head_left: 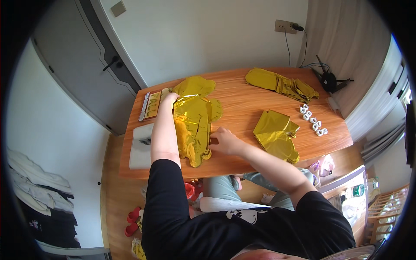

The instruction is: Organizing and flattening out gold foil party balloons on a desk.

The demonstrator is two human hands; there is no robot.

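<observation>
A flat, deflated gold foil balloon with rounded lobes lies on the left half of the wooden table, its surface wrinkled and shiny. My left hand is at its upper left edge, fingers closed on the foil, the fingertips partly hidden. At the lower right edge of the same balloon, my right hand has its fingers bent and pinched against the foil rim. Right of that hand lies a folded gold foil piece. A longer gold foil piece rests near the table's back edge.
Several small white rolls sit at the table's right side, near a black router. A flat package and a white sheet lie at the left end of the table. Red shoes stand on the floor.
</observation>
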